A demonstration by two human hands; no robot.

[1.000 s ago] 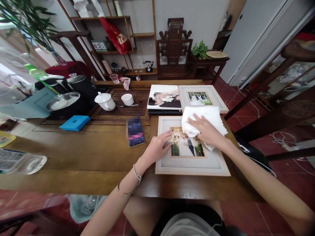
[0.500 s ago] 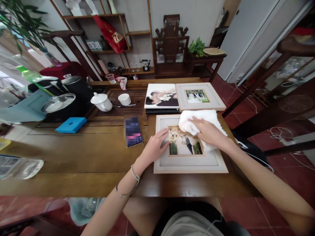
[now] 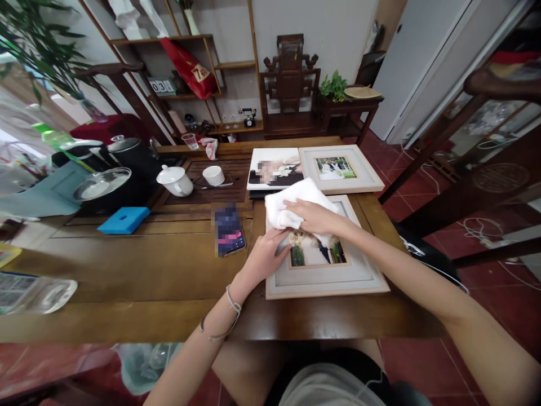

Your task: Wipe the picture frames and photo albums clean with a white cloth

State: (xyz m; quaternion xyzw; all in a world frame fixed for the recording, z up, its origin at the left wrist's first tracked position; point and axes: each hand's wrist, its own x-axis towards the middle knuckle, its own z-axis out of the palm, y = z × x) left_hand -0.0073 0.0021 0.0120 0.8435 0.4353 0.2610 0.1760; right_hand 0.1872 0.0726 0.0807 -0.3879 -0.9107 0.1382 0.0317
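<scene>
A white-framed photo [image 3: 333, 279] lies flat at the near right of the wooden table [image 3: 139, 265]. My right hand [image 3: 315, 217] presses a white cloth [image 3: 291, 202] on the frame's upper left part, fingers curled over the cloth. My left hand [image 3: 264, 256] rests on the frame's left side, fingers stretched onto its mat and holding it down. A thin bracelet sits on my left wrist.
A phone [image 3: 229, 230] lies just left of the frame. Behind it are a second framed photo [image 3: 340, 168] and a photo album [image 3: 274, 171]. A tea tray with a white teapot [image 3: 175, 180] and cup [image 3: 213, 175], a blue box [image 3: 124, 220] and dark kettles stand to the left.
My right hand has slid the white cloth leftward across the frame, from its upper right to its upper left. The left hand stays on the frame's left side.
</scene>
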